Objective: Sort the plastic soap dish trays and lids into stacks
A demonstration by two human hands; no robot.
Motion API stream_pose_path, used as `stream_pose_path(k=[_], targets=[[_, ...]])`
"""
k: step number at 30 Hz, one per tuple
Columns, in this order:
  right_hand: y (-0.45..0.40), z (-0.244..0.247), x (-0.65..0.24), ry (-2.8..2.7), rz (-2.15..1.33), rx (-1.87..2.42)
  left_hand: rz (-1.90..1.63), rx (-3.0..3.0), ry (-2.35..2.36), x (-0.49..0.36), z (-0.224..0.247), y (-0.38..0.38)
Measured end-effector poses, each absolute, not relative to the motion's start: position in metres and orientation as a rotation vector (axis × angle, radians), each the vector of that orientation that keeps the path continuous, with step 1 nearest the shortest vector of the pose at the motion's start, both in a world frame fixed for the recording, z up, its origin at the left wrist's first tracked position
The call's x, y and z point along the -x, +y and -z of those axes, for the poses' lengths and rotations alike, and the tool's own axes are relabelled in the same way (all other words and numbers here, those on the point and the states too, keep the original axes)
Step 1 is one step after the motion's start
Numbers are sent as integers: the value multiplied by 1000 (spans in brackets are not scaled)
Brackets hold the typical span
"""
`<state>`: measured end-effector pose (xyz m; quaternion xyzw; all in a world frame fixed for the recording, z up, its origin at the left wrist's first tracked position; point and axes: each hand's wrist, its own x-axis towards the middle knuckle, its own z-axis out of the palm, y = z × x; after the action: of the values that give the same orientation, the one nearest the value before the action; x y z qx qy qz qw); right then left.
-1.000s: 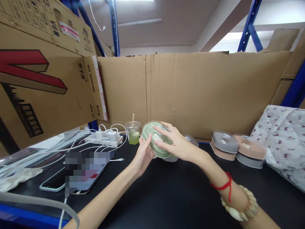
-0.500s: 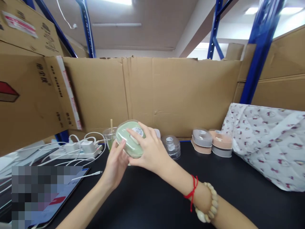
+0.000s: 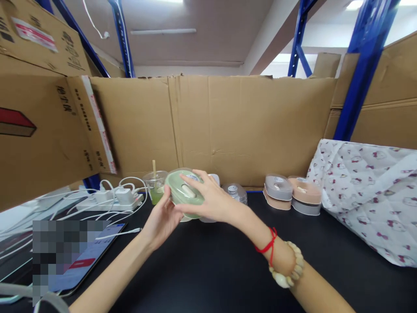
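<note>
A rounded pale-green container with a clear plastic cover and a round label is between my two hands, above the dark table. My left hand grips its lower left side, thumb on the front edge. From the right, my right hand reaches over its top, fingers on the cover and thumb at the near edge. More pale items, mostly hidden, sit behind and below the container. To its right stand stacked clear covers.
Grey and peach containers stand stacked at the back right, beside a quilted printed cloth. A cup of green drink with a straw stands back left. A power strip, cables and a tablet lie at the left.
The green container has moved slightly right and tipped, so its top faces me less and lies flatter. Both hands have moved with it, and the view has shifted a little.
</note>
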<state>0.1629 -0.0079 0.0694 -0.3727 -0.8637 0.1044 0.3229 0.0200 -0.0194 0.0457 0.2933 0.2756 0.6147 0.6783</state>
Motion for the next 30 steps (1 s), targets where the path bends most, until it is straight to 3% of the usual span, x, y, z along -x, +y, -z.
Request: stream_pose_path(k=[4,22,30], targets=[[0,-75,-175,-2295,-482,892,-1345,-639,499,-19,-42,-16],[8,-64,-164,-2187,-119,633,-1325,-607,489,-11,-41,-13],[11,-63,-166,-2135,-177,570,-1369,-603,493,-9,-47,-15]])
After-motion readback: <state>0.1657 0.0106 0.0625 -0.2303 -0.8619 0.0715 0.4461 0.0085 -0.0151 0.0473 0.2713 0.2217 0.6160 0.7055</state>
